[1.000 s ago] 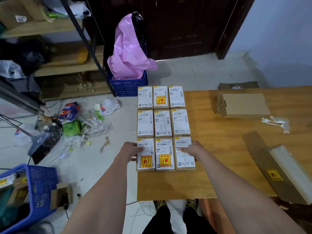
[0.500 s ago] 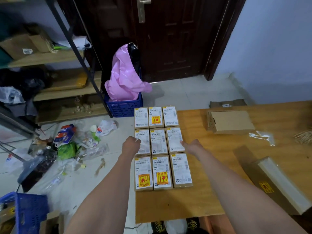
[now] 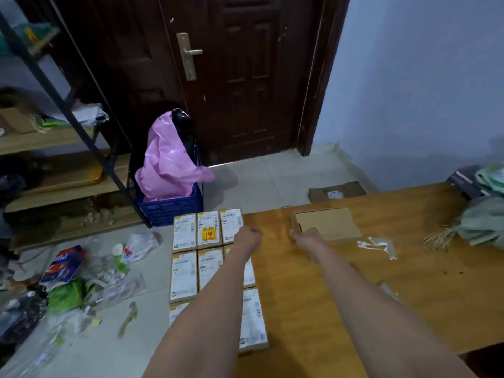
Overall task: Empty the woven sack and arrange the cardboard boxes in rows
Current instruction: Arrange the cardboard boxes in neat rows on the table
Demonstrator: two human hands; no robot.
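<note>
Plywood table (image 3: 327,309), smooth, orange-brown and flat, serves as the landmark: along its left edge lie the small cardboard boxes (image 3: 208,229), rectangular brown packets set edge to edge in rows of three, each with a white printed shipping label whose text is too small to read, and one in the far row with a yellow sticker bearing a red glass symbol. Toward the far right end of the table slumps the woven sack (image 3: 482,222), pale green and crumpled, with a frayed straw-coloured fringe at its mouth. Near the table's far edge sits a plain, wider flat carton (image 3: 328,223), and to its right a scrap of clear torn tape (image 3: 377,245). Over the table, the left hand (image 3: 249,237) has its fingers curled in, holding nothing, just beside the far right box; the right hand (image 3: 306,238) reaches to the carton's near left corner, its grip hidden from view.
</note>
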